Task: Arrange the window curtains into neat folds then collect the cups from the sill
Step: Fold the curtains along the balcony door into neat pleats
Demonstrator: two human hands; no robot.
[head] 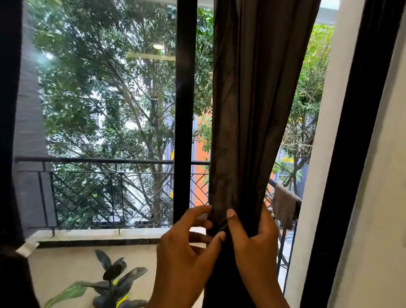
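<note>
A dark grey curtain (252,109) hangs gathered in vertical folds right of the window's black centre post. My right hand (254,243) grips the bunched curtain from its right side, thumb across the front. My left hand (189,245) holds the curtain's left edge, thumb and fingers pinching the folds beside the right thumb. A second dark curtain (3,123) hangs at the far left edge. No cups or sill are in view.
Through the glass lies a balcony with a black railing (104,187), a cloth draped over the rail (284,205) at right, and a potted plant (114,286) on the floor below. A black window frame (349,159) and white wall stand at right.
</note>
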